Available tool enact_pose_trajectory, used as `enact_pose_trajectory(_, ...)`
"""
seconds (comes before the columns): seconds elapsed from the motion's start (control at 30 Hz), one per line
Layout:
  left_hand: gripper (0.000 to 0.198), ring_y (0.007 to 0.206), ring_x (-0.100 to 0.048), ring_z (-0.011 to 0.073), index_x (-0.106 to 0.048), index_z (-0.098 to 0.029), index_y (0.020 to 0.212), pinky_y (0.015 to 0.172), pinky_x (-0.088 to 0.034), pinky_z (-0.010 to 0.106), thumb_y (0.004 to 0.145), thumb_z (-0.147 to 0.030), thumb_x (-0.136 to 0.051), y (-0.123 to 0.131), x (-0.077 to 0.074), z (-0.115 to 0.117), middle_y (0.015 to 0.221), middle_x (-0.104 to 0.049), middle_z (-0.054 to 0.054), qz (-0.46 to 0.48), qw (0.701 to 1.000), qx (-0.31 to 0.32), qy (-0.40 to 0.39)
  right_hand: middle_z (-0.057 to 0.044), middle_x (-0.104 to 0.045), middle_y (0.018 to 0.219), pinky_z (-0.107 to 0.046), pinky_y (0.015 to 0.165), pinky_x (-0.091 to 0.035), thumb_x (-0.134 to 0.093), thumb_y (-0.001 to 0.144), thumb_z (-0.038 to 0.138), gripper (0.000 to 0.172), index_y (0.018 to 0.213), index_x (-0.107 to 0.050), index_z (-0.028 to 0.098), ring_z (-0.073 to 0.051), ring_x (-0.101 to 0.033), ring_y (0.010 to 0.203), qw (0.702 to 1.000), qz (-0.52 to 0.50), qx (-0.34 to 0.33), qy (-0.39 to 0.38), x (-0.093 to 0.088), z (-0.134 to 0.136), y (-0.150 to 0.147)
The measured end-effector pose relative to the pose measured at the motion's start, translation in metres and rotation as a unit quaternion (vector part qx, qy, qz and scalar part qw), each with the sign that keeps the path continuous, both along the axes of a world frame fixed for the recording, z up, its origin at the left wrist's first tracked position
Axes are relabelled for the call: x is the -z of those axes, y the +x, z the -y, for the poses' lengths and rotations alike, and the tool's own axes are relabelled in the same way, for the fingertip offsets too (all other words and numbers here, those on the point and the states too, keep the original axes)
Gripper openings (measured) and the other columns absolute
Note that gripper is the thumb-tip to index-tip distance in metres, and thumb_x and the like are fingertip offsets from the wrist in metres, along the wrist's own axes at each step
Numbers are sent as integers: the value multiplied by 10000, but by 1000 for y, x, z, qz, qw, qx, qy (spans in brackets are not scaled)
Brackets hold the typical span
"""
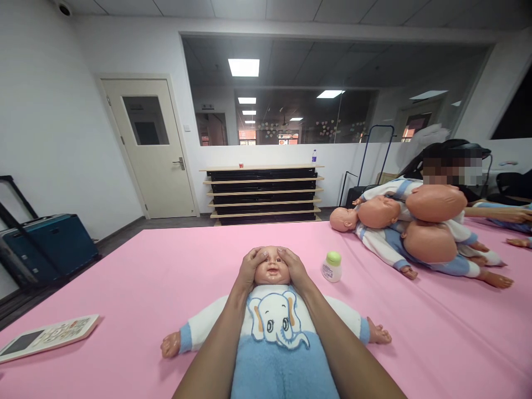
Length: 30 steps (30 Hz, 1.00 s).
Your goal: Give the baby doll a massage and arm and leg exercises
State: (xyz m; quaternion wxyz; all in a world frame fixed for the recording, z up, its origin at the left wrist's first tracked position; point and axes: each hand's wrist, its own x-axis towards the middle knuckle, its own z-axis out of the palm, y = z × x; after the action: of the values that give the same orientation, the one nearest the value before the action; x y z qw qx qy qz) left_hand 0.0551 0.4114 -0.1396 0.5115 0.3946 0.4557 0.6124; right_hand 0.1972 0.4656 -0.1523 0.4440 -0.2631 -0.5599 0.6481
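A baby doll [272,272] lies on its back on the pink table cover [137,288], arms spread to both sides. Its white and blue outfit [282,366] has an elephant's face on the chest. My left hand [250,267] cups the left side of the doll's head, thumb on the forehead above the eye. On the other side my right hand [295,267] holds the head in the same way, fingers curved round it. To the right of my right hand stands a small clear bottle [331,271] with a green cap.
Several dolls [428,241] lie piled at the right, with a person [444,158] behind them. A white calculator-like device [50,338] rests at the left edge. Beyond the table are stacked boards [266,191], a door [149,160] and a blue suitcase [54,246].
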Motion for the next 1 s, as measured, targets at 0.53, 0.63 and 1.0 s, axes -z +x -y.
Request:
enact_pose_trajectory(0.53,659,962,-528,51,-513,-106,1119,894,-461,175,679,-592,-580,3,-3,1,1193,-532,104,-9,999,-31,15,-112,-511,1235,-400,1079,-415,-548,848,471,547,1255,-503,108,-144,-509,1139,1000,8,5,19,-7,5,2)
enact_pose_trajectory(0.63,680,943,-540,58,-487,-125,1169,876,-466,184,671,-574,-600,2,-2,1,1197,-528,105,-3,1000,-8,11,-116,-499,1253,-406,1063,-431,-581,833,433,572,1299,-471,121,-151,-508,1145,1000,18,-1,11,-7,4,3)
enact_pose_trajectory(1.0,689,936,-554,65,-495,-132,1169,872,-464,198,625,-517,-667,0,-1,1,1222,-521,103,7,1000,-13,-8,-114,-515,1226,-382,1036,-448,-531,854,491,541,1231,-518,102,-143,-515,1122,1000,8,-4,19,-4,2,1)
